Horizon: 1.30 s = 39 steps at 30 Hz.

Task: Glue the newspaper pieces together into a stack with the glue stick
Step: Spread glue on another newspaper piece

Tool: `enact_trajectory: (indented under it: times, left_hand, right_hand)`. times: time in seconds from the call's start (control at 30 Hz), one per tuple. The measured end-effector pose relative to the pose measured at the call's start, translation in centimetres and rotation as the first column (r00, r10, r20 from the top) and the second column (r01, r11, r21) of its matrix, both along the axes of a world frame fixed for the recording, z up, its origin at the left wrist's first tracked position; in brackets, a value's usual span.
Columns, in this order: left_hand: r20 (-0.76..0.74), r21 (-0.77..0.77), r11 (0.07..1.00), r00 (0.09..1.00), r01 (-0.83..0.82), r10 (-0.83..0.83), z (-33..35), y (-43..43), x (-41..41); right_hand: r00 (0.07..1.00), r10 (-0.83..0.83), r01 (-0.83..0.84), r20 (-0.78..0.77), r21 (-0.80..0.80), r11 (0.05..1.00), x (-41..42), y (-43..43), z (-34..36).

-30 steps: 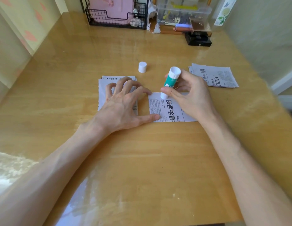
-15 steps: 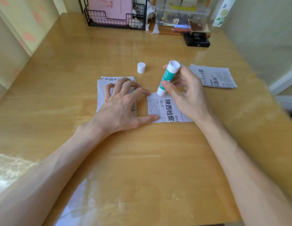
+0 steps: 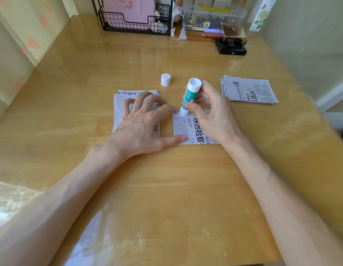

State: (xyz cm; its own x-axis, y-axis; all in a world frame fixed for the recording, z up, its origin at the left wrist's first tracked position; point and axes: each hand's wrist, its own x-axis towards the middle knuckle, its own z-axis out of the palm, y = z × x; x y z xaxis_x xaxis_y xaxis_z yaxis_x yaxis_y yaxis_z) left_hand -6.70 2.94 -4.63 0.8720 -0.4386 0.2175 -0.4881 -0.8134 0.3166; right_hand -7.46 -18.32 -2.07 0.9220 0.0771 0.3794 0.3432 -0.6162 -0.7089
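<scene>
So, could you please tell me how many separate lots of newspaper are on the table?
3: a stack under the left hand, a piece under the glue stick, a pile at right. Sheets inside piles may be hidden.

Glossy wooden table (image 3: 166, 189). Upright on it, a white cap (image 3: 165, 79). Nearer than the cap, leftward, a stack of newspaper pieces (image 3: 118, 110); nearer, rightward, a flat headline piece (image 3: 181, 127). Well right of the cap, a pile of newspaper pieces (image 3: 249, 90). Far beyond the cap, wire basket (image 3: 135, 27), clear box (image 3: 214, 16), black box (image 3: 232, 48).
</scene>
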Motion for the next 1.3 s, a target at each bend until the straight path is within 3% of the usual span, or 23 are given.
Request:
enact_trajectory:
  times: [0.57, 1.3]
  left_hand:
    - [-0.027, 0.019, 1.000, 1.000, -0.014, 0.015, 0.3, 0.0, -0.1]
    - [-0.010, -0.012, 1.000, 1.000, -0.009, 0.008, 0.2, 0.1, 0.0]
  right_hand:
    - [1.000, -0.017, 0.015, -0.013, -0.146, 0.989, -0.1, -0.2, 0.7]
    - [0.985, -0.162, 0.153, -0.051, -0.153, 0.976, -0.9, -3.1, 1.0]
